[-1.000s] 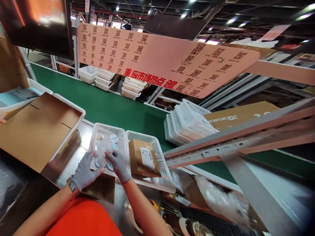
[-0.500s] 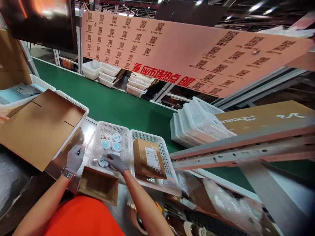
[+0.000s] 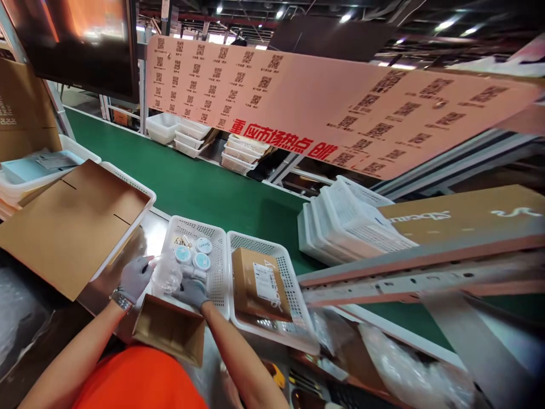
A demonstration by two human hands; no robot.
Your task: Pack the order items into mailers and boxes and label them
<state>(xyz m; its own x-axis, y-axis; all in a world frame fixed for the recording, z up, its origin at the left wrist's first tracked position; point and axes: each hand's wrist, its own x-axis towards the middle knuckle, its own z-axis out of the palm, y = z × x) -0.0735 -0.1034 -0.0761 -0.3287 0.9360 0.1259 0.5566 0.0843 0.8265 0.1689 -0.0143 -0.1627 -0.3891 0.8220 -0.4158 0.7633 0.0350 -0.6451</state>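
Note:
My left hand [image 3: 135, 278], in a grey glove, pinches the edge of clear bubble wrap [image 3: 166, 275] at the left side of a white basket [image 3: 219, 267]. My right hand [image 3: 193, 293], gloved too, is closed low in that basket, against the wrap. Its fingertips are hidden, and I cannot make out what they grip. Just beyond the hands lie round jars with white and blue lids, one jar [image 3: 183, 254] beside another jar [image 3: 201, 262] and a third jar [image 3: 204, 245]. An open brown carton [image 3: 170, 329] stands between my forearms, below the basket.
A second white basket [image 3: 272, 335] holds a closed brown box [image 3: 255, 284] with a label. Flattened cardboard [image 3: 76, 221] covers a basket at the left. Behind runs a green conveyor [image 3: 204, 182]. Stacked baskets [image 3: 340, 221] and a metal rail [image 3: 404, 272] stand at the right.
My right hand has moved slightly left and down within the basket. The wrap has come down towards it, and the lid that showed by its fingers is out of sight.

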